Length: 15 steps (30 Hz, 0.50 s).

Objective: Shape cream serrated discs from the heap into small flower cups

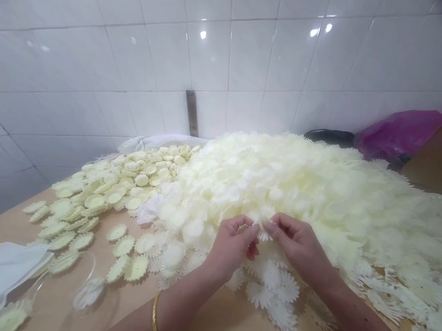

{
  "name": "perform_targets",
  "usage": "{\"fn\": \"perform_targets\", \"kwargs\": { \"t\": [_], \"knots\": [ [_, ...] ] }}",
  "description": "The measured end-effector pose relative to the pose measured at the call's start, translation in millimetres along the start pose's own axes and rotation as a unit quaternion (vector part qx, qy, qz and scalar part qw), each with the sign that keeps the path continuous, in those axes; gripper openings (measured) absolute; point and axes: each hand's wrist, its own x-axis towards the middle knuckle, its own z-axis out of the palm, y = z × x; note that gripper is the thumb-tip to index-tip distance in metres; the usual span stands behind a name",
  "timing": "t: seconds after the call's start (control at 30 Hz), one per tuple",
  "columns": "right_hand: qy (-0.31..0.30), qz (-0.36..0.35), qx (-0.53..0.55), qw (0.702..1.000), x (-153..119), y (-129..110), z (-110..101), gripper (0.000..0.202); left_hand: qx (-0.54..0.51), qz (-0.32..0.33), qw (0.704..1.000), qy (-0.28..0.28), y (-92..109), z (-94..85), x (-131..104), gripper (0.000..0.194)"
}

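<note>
A small white petalled piece (pixel 264 230) is pinched between my two hands at the front of a large heap of pale yellow-white flower pieces (pixel 277 175). My left hand (pixel 233 243), with a gold bangle on its wrist, holds the piece's left edge between thumb and fingers. At the right edge, the thumb and fingers of my right hand (pixel 296 242) are closed on it too. Just below the hands lie loose white flower pieces (pixel 276 291) on the tabletop.
Thicker yellow flower discs (pixel 106 196) are piled at the left. White cloth or paper (pixel 11 269) and a clear curved strand (pixel 91 266) lie at the left front. Behind the heap, a magenta bag (pixel 402 130) and a dark object (pixel 330 137) stand by the tiled wall (pixel 165 50).
</note>
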Motion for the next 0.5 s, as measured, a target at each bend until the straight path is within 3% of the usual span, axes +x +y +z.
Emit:
{"fn": "perform_targets", "kwargs": {
  "t": [0.27, 0.5],
  "knots": [
    [0.01, 0.019, 0.018, 1.0, 0.1, -1.2, 1.6, 0.036, -0.012, -0.007, 1.0, -0.024, 1.1, 1.4, -2.3, 0.025],
    [0.074, -0.002, -0.052, 0.996, 1.8, -0.2, 2.1, 0.044, -0.002, 0.011, 1.0, 0.007, 5.9, 0.3, -3.6, 0.023]
  ]
}}
